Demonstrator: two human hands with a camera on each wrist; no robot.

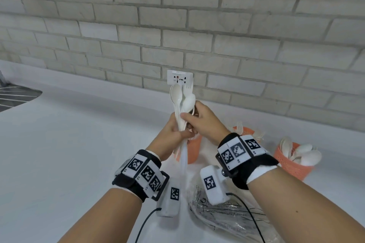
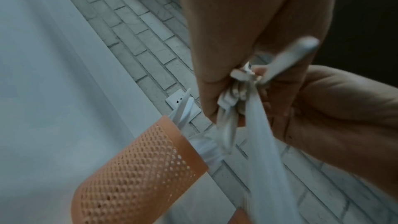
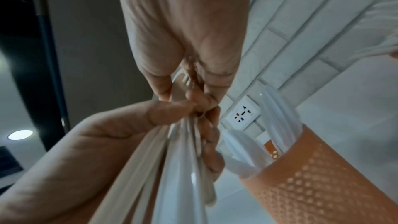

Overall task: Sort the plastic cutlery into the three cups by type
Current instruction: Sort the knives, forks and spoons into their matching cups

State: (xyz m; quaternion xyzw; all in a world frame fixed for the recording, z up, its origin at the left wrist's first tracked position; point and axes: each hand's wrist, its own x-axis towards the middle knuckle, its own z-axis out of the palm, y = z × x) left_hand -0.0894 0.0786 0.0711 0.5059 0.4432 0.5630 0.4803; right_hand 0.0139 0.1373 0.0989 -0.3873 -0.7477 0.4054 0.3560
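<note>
A bunch of white plastic cutlery (image 1: 182,102), spoons and a fork, stands upright above the counter. My left hand (image 1: 173,130) grips its handles from below, and my right hand (image 1: 197,118) pinches the bunch higher up. Close up, the gripped handles (image 2: 241,94) (image 3: 187,142) fan down between the fingers. Three orange mesh cups stand on the counter: one (image 1: 192,150) (image 2: 137,173) (image 3: 318,180) right behind my hands holding white pieces, one (image 1: 245,131) with forks behind my right wrist, one (image 1: 292,163) with spoons at the far right.
A crumpled clear plastic bag (image 1: 223,215) lies on the white counter (image 1: 79,144) under my right forearm. A wall socket (image 1: 179,77) sits on the brick wall just behind the cutlery. A dark sink edge (image 1: 17,96) shows at the far left.
</note>
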